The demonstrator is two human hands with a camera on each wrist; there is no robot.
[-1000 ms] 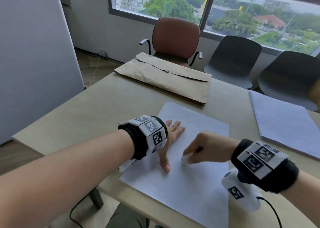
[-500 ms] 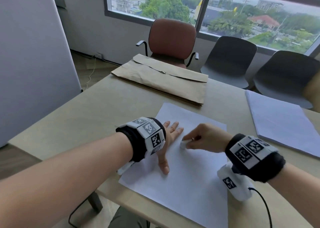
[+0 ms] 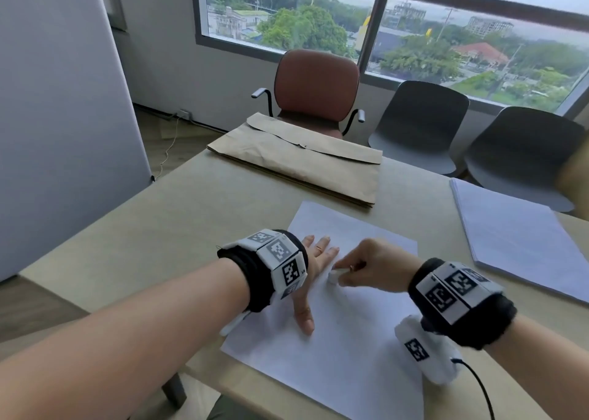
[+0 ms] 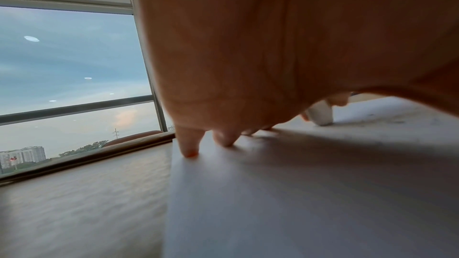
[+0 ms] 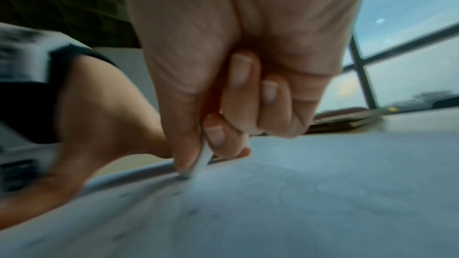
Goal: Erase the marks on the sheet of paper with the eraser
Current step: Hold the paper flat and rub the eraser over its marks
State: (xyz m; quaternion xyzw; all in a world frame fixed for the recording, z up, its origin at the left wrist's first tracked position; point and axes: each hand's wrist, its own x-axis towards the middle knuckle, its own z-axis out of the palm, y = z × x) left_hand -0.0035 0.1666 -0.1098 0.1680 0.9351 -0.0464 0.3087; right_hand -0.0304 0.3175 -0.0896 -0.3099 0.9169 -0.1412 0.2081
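Observation:
A white sheet of paper (image 3: 350, 356) lies on the beige table (image 3: 191, 228) in front of me. My left hand (image 3: 314, 266) lies flat on the sheet's left part, fingers spread and pressing it down (image 4: 191, 148). My right hand (image 3: 366, 266) pinches a small white eraser (image 3: 333, 276) between thumb and fingers, its lower end on the paper just right of my left fingers. The left wrist view shows the eraser (image 4: 320, 114) standing on the sheet. In the blurred right wrist view the eraser (image 5: 202, 164) touches the paper (image 5: 298, 203), where faint grey marks show.
A brown paper envelope (image 3: 299, 161) lies at the table's far side. A stack of white sheets (image 3: 516, 241) sits at the right. A brown chair (image 3: 315, 91) and two dark chairs (image 3: 420, 126) stand behind the table under the window.
My right hand has moved the eraser up the sheet, away from me and close to my left fingers. The left hand stays pressed in place.

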